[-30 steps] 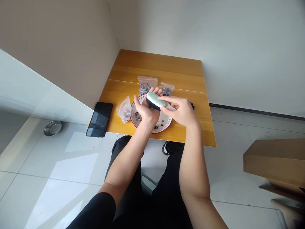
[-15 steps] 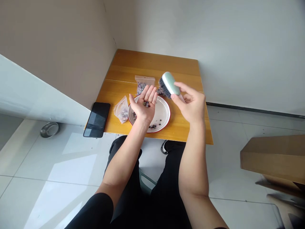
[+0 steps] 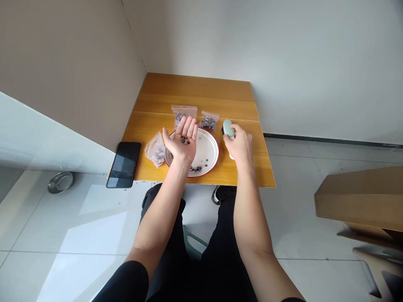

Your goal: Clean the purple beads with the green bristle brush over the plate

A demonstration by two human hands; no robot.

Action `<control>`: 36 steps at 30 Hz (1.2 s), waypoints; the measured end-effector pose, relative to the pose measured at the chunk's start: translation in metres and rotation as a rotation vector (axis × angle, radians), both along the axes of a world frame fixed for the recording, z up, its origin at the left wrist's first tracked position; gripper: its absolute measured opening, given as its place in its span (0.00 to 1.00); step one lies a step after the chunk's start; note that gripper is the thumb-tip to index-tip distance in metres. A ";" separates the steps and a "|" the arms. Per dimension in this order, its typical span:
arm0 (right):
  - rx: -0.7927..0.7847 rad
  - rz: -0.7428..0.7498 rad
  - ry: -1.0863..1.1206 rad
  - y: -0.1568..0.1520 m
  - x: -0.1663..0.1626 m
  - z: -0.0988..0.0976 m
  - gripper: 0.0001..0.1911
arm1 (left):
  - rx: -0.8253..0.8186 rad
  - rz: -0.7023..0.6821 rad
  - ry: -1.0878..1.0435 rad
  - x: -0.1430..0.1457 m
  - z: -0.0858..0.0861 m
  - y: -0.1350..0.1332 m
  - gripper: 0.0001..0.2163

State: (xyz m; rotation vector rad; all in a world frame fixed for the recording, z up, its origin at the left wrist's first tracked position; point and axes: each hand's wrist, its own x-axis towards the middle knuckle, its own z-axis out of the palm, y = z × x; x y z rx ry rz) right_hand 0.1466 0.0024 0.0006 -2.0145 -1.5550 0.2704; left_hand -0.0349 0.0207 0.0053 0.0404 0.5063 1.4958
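Observation:
My left hand [image 3: 180,143] is open, palm up, over the left part of a white plate [image 3: 208,150] with a red rim. Several small beads [image 3: 184,140] rest loose on its palm. More dark beads [image 3: 197,168] lie in the plate along its near side. To the right of the plate, my right hand [image 3: 240,143] grips a brush [image 3: 228,127] with a pale green and white body and dark bristles. The brush is low at the table, partly covered by my fingers; I cannot tell whether it touches the wood.
Behind the plate lie two clear bags of beads, a left bag [image 3: 183,110] and a right bag [image 3: 209,121]. Another bag [image 3: 155,150] sits left of the plate. A phone [image 3: 124,164] overhangs the wooden table's [image 3: 201,88] left front corner. Walls stand behind and left.
My right hand has lowered the brush from above the plate's right side to the table right of it. My left hand still holds its palm up with the beads.

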 end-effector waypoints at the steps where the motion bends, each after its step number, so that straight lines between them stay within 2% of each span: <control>1: -0.013 0.018 -0.004 0.000 0.000 0.000 0.20 | -0.005 0.003 0.006 0.000 0.000 0.000 0.35; 6: -0.040 0.046 0.003 -0.006 0.013 0.008 0.27 | -0.023 0.010 0.021 0.000 0.001 0.001 0.34; 11: -0.016 -0.040 0.017 -0.010 0.035 0.015 0.17 | -0.015 0.011 0.006 0.001 0.000 0.000 0.34; 15: -0.082 0.010 0.095 -0.009 0.034 0.011 0.13 | -0.021 0.007 0.015 0.002 0.000 0.000 0.34; 22: -0.065 0.074 0.109 -0.005 0.023 0.006 0.11 | -0.033 0.019 0.011 0.003 -0.001 0.000 0.34; 25: -0.050 0.090 0.133 -0.007 0.032 0.008 0.09 | -0.037 0.025 0.011 0.003 0.000 -0.001 0.34; 30: 0.016 -0.028 0.093 -0.010 0.053 0.007 0.09 | -0.037 0.029 0.010 0.003 -0.001 -0.001 0.34; 36: -0.061 0.051 0.068 -0.006 0.058 -0.008 0.14 | -0.033 0.023 -0.003 0.005 0.000 -0.001 0.34</control>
